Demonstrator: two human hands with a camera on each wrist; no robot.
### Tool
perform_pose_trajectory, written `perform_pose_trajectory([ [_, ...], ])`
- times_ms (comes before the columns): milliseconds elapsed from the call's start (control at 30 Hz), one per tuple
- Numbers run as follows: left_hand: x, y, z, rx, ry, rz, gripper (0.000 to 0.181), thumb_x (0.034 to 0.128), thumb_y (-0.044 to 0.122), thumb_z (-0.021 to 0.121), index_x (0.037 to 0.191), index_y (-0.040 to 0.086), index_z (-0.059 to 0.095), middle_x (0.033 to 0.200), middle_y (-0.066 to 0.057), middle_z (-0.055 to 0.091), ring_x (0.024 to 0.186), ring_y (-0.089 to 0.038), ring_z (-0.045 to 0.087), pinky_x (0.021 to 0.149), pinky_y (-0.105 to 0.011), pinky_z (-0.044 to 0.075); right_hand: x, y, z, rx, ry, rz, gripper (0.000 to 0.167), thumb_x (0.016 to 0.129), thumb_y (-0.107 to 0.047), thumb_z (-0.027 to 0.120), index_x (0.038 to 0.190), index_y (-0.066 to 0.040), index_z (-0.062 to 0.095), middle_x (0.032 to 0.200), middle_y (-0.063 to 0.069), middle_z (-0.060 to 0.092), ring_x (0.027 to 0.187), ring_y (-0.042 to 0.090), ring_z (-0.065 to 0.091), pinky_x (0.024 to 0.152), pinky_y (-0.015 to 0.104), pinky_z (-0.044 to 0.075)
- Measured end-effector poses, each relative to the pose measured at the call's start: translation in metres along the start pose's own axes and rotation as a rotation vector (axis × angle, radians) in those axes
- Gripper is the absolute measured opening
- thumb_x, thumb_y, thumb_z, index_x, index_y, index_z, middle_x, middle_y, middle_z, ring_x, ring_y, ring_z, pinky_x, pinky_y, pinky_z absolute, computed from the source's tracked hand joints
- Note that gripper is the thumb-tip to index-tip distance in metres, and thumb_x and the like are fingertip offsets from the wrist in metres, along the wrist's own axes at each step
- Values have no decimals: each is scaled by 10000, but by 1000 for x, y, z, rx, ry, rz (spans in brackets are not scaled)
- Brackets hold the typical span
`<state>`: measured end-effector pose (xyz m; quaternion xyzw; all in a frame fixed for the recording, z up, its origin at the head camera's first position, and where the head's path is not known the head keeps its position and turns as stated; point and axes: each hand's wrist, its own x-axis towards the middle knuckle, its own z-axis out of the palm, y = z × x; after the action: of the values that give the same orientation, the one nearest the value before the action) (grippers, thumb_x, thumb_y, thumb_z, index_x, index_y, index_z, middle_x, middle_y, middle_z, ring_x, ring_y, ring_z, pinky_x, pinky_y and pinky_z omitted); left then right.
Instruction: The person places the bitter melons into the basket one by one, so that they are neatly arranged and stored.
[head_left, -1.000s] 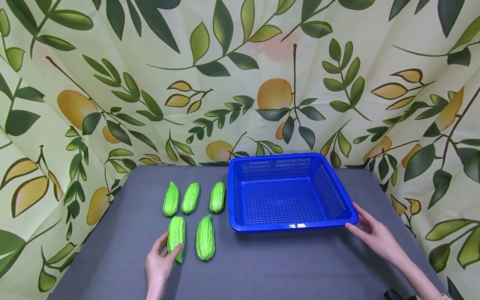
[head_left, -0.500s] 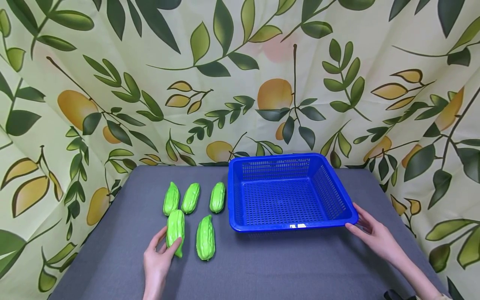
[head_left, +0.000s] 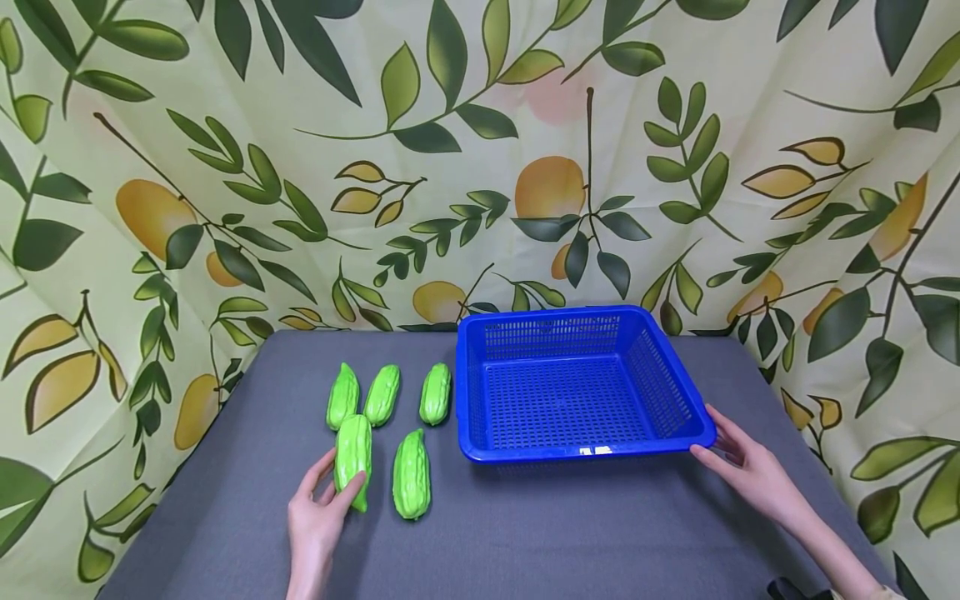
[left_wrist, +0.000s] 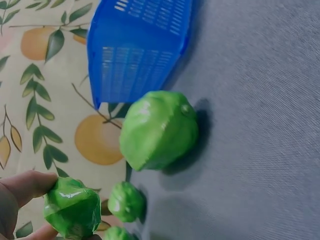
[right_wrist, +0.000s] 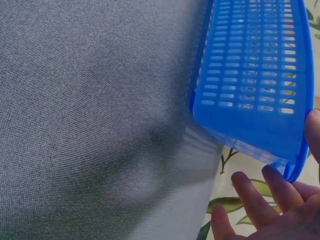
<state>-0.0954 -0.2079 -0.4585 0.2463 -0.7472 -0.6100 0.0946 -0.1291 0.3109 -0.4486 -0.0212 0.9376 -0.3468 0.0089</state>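
My left hand pinches a green bitter melon between thumb and fingers, at the left of the table. In the left wrist view that melon appears end-on, held above the surface. Just right of it lies another melon. Behind are three more: one at the left, one beside it, and one near the basket. My right hand holds the near right corner of the blue basket; in the right wrist view its thumb and fingers touch the rim.
The basket's mesh floor shows with nothing on it. A grey cloth covers the table, and a leaf-patterned curtain hangs behind and along both sides. Something dark shows at the bottom right edge.
The melon in my left hand has come up and slightly away from me, its top now overlapping the view of the back melons. My right hand and the basket have stayed put.
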Motion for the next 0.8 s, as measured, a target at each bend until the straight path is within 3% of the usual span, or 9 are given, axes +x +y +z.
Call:
perform_pose_trajectory([
  [133,-2,8,4,-15,-16,3,662,798,185,769,1389,134,477,1413,-141,457,1032,-19,589,713,-31,458,0,0,0,1,-1,1,741,953,-334,561,1454,93,222,1323,407,429,1142,559,498,868,593,481],
  [267,-2,16,8,-30,-17,22,647,790,163,774,1374,136,497,1391,-127,474,895,124,547,723,-30,459,0,0,0,2,3,3,743,951,-335,565,1455,91,223,1322,405,432,1141,555,501,871,593,479],
  [400,-3,23,11,-30,-13,41,633,788,171,776,1362,132,512,1369,-127,490,895,107,563,720,-29,456,0,0,1,4,3,8,747,949,-340,566,1457,87,223,1322,402,434,1142,551,503,875,591,479],
  [633,-1,40,21,-80,-65,55,615,801,172,765,1361,153,510,1363,-64,482,860,158,553,748,-47,468,1,1,1,-2,15,-5,734,948,-321,573,1452,91,234,1323,400,436,1137,549,507,870,582,482],
  [800,-2,50,28,-105,-84,89,601,803,114,754,1355,121,517,1358,-95,495,919,80,603,753,-59,473,0,1,0,-6,13,-5,735,947,-310,577,1451,97,229,1317,409,431,1132,557,501,857,584,487],
])
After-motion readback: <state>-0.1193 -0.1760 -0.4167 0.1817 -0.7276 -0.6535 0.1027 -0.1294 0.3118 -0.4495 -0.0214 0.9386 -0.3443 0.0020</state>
